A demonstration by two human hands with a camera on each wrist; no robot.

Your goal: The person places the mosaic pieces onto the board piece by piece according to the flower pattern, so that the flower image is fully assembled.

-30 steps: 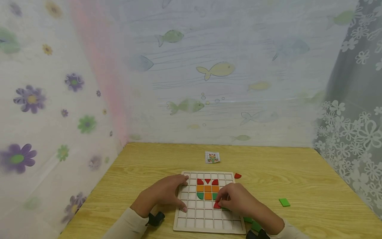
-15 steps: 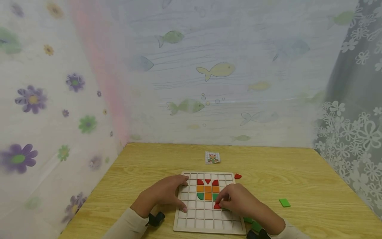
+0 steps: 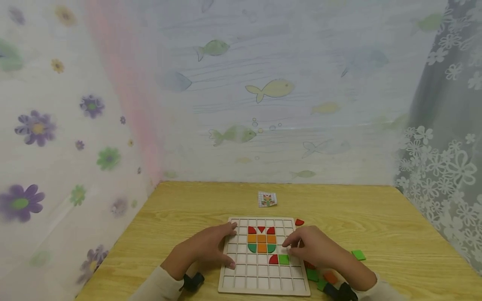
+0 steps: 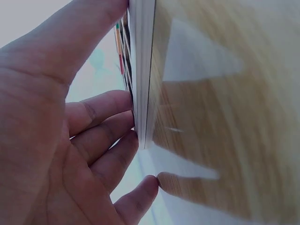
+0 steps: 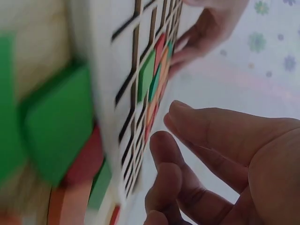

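Note:
A pale wooden grid board (image 3: 253, 284) lies on the table. Its cells hold red, orange and dark green tiles in a tulip-like shape. Below that shape sit a red quarter-round tile (image 3: 274, 259) and a light green square tile (image 3: 284, 259), side by side. My left hand (image 3: 211, 244) rests at the board's left edge, thumb and fingers spread and touching it. Over the right part of the board hovers my right hand (image 3: 312, 246), its fingers loosely bent with nothing between them. In the right wrist view, a gap shows between the thumb and fingers of the right hand (image 5: 211, 159).
Behind the board lies a small pattern card (image 3: 267, 199). One red tile (image 3: 299, 222) is near the board's top right corner, a green square tile (image 3: 359, 255) farther right. Loose green tiles (image 3: 312, 274) and an orange tile (image 3: 330, 276) lie partly under my right wrist.
My right hand has let go of the red quarter-round tile and moved up and right, uncovering the light green square beside it. My left hand keeps its place on the board.

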